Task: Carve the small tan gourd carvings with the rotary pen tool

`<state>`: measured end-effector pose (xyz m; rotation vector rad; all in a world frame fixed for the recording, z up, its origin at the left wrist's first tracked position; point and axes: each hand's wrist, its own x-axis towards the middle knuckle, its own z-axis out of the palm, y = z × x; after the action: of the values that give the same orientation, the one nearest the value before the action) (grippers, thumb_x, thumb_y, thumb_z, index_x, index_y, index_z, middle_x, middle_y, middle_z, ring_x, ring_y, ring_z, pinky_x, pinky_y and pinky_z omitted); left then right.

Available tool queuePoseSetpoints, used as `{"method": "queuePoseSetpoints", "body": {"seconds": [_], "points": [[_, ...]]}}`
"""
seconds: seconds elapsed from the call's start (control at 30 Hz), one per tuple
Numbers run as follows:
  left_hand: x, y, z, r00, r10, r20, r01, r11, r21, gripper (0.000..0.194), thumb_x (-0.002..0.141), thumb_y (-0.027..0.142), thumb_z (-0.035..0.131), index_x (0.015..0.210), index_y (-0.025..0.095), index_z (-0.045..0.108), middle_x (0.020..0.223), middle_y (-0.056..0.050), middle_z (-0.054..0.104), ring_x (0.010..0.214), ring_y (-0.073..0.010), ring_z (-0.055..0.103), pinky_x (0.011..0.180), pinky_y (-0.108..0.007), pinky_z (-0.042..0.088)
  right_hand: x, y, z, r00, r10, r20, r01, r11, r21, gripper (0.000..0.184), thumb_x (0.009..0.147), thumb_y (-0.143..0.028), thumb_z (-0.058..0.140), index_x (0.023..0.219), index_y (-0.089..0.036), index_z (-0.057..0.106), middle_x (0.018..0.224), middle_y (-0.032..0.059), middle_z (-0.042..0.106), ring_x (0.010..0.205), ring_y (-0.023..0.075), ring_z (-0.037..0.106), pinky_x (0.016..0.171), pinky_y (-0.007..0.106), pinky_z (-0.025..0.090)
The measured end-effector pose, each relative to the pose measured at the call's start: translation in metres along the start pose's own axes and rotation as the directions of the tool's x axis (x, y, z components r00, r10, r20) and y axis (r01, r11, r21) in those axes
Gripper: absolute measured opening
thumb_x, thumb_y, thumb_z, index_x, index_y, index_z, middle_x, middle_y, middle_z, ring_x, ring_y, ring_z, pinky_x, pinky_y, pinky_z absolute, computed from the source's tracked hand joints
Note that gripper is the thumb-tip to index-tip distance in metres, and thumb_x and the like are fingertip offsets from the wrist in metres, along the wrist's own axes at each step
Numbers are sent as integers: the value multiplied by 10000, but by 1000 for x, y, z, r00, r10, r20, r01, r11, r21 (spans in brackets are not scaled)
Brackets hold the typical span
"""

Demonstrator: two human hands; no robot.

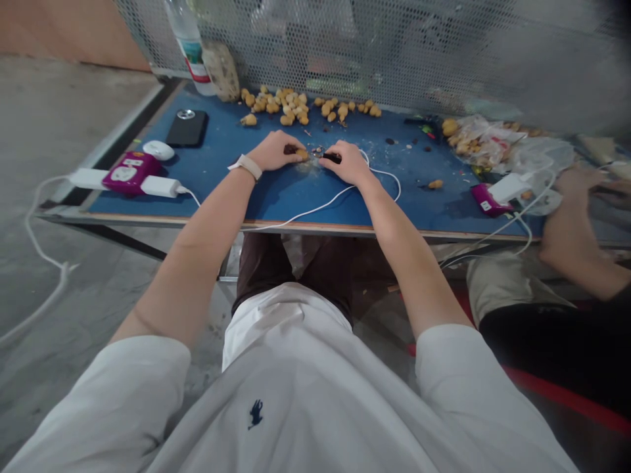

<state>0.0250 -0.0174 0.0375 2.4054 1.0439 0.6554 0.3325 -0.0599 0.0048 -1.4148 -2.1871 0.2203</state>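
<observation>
My left hand [277, 151] is closed, its fingertips pinching a small yellow-brown lump [302, 154] just above the blue tabletop [236, 190]. What kind of lump it is, I cannot tell; it looks like a little tuber or mushroom. Facing it, my right hand [348, 161] is wrapped round a small tool with a dark handle [334, 157]. The tool's tip points toward the lump, but its shape is too small to make out. Light crumbs and dark scraps lie around both hands. Behind them, several similar lumps [290, 103] are heaped against the mesh panel.
A phone [187, 128], a white case [158, 150] and a purple power adapter [129, 173] lie left. A bottle [194, 56] stands behind. A white cable [325, 199] crosses under my right wrist. Right are a plastic bag [493, 139], another purple adapter [490, 199] and a co-worker's arm [574, 223].
</observation>
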Motion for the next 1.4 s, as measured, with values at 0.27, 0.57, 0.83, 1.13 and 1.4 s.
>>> {"method": "queuePoseSetpoints", "body": {"seconds": [0.27,0.57,0.83,1.13,1.4], "points": [[4,-12,2,1000,-20,12,19,998,53,573,1004,568,877,1486,284,1003,1398,-149,979,1353,-412,851,1310,-528,646,2,5,3,1000,-8,1,8,1000,-6,820,1126,-1068,674,1363,-324,922,1296,184,855,1358,520,804,1271,763,636],[7,-20,5,999,-31,18,29,997,74,595,1040,552,860,1552,275,981,1473,-154,960,1411,-415,850,1327,-517,631,6,18,7,1000,-17,-3,17,1000,0,767,1122,-1045,721,1330,-337,927,1294,172,846,1336,512,797,1256,763,633],[9,-26,6,1000,17,3,-17,996,91,579,1038,533,859,1538,268,987,1410,-144,978,1343,-403,849,1299,-514,644,6,17,9,1000,-25,-11,25,1000,6,765,1128,-1035,716,1352,-334,924,1269,171,835,1308,505,791,1245,768,638],[8,-23,5,1000,6,10,-6,996,93,585,1049,546,865,1553,271,979,1397,-144,977,1358,-414,845,1293,-521,646,6,13,7,1000,-16,-1,16,1000,-22,757,1127,-1031,721,1350,-339,930,1297,174,843,1295,504,802,1237,769,644],[7,-21,5,1000,-11,6,10,995,100,582,1049,524,858,1550,254,982,1443,-166,966,1367,-429,860,1295,-547,654,2,6,3,999,-33,-8,33,999,2,821,1102,-1082,695,1404,-353,921,1239,161,826,1283,496,790,1240,763,640]]}}
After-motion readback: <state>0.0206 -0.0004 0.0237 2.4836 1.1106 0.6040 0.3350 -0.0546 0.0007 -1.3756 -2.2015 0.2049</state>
